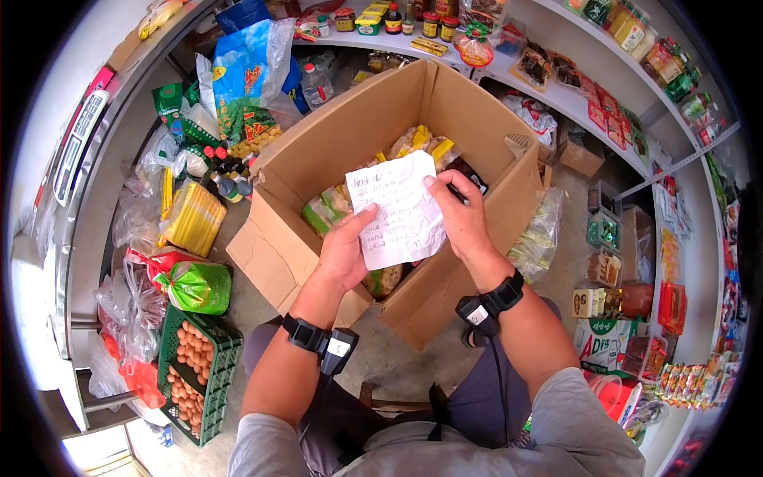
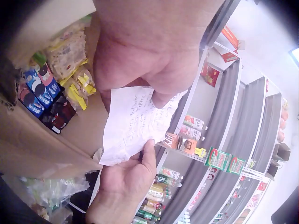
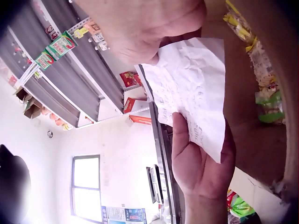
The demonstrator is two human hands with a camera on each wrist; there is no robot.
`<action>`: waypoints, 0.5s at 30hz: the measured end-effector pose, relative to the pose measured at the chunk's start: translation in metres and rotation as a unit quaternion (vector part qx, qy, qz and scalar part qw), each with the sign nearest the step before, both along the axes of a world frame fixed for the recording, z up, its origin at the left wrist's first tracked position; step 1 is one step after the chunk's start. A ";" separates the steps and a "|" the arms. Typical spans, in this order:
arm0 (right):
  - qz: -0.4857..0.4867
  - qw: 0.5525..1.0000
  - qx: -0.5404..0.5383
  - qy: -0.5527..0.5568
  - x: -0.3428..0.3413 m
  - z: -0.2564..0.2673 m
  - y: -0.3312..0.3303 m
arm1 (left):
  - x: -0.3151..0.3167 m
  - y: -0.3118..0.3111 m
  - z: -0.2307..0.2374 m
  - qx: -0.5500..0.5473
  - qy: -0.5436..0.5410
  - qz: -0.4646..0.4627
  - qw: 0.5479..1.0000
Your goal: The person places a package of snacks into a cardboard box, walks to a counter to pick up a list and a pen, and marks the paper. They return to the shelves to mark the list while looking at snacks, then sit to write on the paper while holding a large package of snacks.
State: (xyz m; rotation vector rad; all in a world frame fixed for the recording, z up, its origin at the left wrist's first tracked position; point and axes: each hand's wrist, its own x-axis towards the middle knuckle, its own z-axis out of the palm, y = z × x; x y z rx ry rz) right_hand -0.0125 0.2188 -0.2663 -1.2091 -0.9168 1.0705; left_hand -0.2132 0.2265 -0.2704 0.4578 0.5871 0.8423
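A creased white sheet of paper (image 1: pixel 396 211) with handwritten lines is held up over an open cardboard box (image 1: pixel 298 163). My left hand (image 1: pixel 343 253) pinches its lower left side, thumb on the written face. At the upper right edge, my right hand (image 1: pixel 465 222) grips the sheet the same way. A short dark pen-like stick (image 1: pixel 458 193) pokes out by the right fingers. Inside the box are yellow-and-clear food packets (image 1: pixel 421 141), a green-and-white packet (image 1: pixel 324 208) and, in the left wrist view, blue packs (image 2: pixel 41 88). The sheet hides part of the contents.
To the left stands a green crate of eggs (image 1: pixel 230 350), beside a bright green bag (image 1: pixel 199 286) and a yellow bundle (image 1: pixel 195 219). Shelves of jars and packets (image 1: pixel 509 63) curve round the back and right. A clear bag (image 1: pixel 540 234) lies right of the box.
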 end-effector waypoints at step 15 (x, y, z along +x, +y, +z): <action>-0.035 0.998 0.038 -0.022 0.004 -0.008 0.005 | 0.002 -0.003 -0.001 0.005 0.045 0.004 0.999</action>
